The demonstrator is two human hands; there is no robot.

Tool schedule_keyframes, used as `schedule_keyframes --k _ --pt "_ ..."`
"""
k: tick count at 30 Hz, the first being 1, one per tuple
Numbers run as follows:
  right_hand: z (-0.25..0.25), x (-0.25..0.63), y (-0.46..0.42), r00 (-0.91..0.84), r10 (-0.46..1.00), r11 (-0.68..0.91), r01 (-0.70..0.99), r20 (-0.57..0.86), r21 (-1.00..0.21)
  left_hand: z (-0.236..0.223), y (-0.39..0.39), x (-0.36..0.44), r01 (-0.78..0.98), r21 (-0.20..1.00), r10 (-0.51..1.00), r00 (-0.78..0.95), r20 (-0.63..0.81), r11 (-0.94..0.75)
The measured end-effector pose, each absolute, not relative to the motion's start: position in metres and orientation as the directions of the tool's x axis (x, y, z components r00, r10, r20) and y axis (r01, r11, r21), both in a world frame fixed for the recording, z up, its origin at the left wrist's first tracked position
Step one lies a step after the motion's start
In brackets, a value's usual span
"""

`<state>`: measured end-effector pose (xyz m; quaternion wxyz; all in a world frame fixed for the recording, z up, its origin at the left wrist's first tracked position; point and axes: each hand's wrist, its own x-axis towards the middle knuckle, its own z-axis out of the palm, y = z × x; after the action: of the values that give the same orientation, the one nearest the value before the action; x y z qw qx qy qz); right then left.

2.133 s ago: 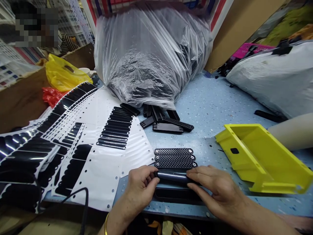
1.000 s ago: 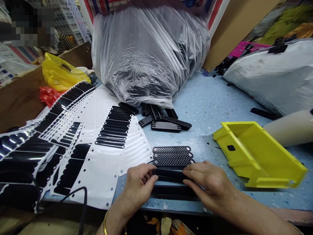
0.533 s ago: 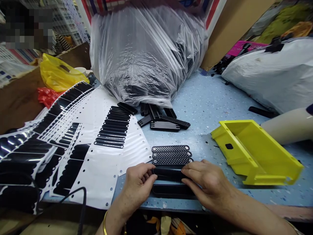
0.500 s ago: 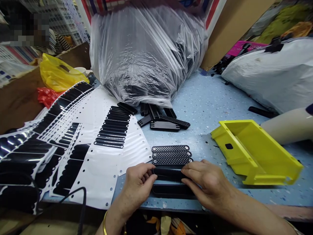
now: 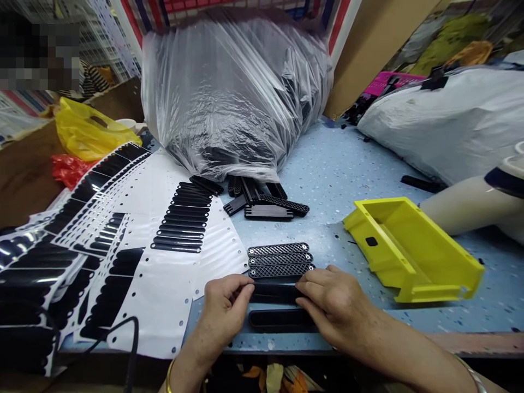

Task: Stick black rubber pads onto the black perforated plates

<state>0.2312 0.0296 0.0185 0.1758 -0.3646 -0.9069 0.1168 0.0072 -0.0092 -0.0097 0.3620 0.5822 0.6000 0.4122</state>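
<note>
My left hand pinches the left end of a long black plastic strip at the table's front edge. My right hand presses its fingertips on the strip's right end. Just behind this strip lie three black strips with a mesh pattern, side by side. Another plain black strip lies in front, between my hands. White backing sheets with rows of glossy black stickers are spread to the left.
A big clear plastic bag of black parts stands at the back, with loose black strips spilling out. A yellow plastic bin lies tipped on the right. A white sack and another person's arm are further right.
My hands stay on the same black strip; the fingers have shifted a little along it. The view has drifted slightly, so everything sits a bit further left.
</note>
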Motion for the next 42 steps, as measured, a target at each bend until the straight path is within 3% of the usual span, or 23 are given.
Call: schedule_keyframes --k 7,16,31,36,42 --pt "0.02 0.234 0.032 -0.653 0.748 0.639 0.657 0.122 -0.399 -0.016 -0.006 0.011 0.351 0.934 0.993 -0.114 -0.019 0.058" --pt "0.006 0.246 0.038 -0.615 0.746 0.615 0.49 0.255 -0.618 -0.018 -0.006 0.013 0.34 0.939 0.992 -0.122 -0.013 0.054" --pt "-0.002 0.243 0.03 -0.587 0.742 0.653 0.528 0.323 -0.542 -0.016 -0.005 0.025 0.345 0.919 0.965 -0.237 -0.109 0.188" --pt "-0.001 0.242 0.031 -0.593 0.734 0.667 0.541 0.33 -0.512 -0.025 -0.002 0.031 0.391 0.901 0.951 -0.3 -0.071 0.19" --pt "-0.002 0.244 0.032 -0.617 0.734 0.656 0.535 0.285 -0.532 -0.026 -0.002 0.026 0.436 0.892 0.975 -0.223 -0.019 0.117"
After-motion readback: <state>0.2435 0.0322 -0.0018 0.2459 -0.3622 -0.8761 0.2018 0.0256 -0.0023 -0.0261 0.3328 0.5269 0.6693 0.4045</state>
